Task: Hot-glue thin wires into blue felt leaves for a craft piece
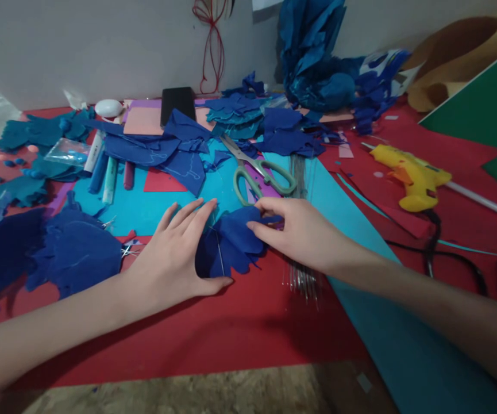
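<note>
A dark blue felt piece with scalloped edges (231, 241) lies on the red sheet (231, 328), a thin wire across it. My left hand (174, 253) rests flat beside its left edge, fingers stretched out and thumb under the piece's lower edge. My right hand (300, 230) is on the piece's right side, its fingers curled and pinching the felt's edge. Green-handled scissors (261, 172) lie just beyond my right hand on a turquoise sheet (153, 207).
A yellow glue gun (412, 175) with a black cord lies at the right. Several markers (106, 172) lie at the left, among blue felt cut-outs (71, 253). A bundle of thin wires (302, 276) runs under my right wrist. A blue felt heap (317, 63) stands at the back.
</note>
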`<action>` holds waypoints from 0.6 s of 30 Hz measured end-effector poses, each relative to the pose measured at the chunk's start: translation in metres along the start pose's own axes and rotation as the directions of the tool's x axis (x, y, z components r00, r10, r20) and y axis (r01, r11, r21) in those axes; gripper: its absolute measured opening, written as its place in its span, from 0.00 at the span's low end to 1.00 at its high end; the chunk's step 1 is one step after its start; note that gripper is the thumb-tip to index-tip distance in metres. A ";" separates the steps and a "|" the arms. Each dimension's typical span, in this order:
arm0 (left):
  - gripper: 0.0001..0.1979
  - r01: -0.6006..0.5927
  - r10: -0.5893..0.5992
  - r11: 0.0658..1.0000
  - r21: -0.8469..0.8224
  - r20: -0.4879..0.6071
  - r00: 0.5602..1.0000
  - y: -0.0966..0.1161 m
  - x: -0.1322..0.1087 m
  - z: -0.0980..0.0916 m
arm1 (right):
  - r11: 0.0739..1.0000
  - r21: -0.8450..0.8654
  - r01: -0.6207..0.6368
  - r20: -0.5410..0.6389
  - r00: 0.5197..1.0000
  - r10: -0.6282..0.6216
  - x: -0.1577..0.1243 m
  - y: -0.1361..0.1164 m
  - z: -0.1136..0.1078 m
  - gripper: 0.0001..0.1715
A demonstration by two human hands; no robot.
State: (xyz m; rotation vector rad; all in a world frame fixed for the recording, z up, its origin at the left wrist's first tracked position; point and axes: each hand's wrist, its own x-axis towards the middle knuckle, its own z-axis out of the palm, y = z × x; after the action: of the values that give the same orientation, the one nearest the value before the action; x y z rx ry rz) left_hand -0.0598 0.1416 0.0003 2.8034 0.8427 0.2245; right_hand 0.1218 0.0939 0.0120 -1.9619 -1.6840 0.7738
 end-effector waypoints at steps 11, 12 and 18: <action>0.45 0.006 -0.006 0.999 -0.049 0.001 1.000 -0.004 -0.007 0.002 | 0.999 0.050 0.020 -0.014 1.000 -0.019 -0.001 0.001 0.000 0.05; 0.44 0.003 -0.002 0.999 -0.049 0.006 1.000 -0.004 -0.007 0.002 | 0.998 0.058 0.020 -0.008 1.000 -0.019 -0.001 0.001 0.000 0.05; 0.38 -0.023 0.024 0.999 -0.050 0.034 0.999 -0.004 -0.006 0.000 | 0.995 0.095 0.023 0.002 1.000 -0.023 -0.002 0.001 0.001 0.05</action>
State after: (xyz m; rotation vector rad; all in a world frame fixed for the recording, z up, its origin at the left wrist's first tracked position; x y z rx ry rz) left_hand -0.0673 0.1414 -0.0008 2.7645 0.7863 0.1977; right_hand 0.1220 0.0921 0.0103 -1.8743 -1.6375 0.8330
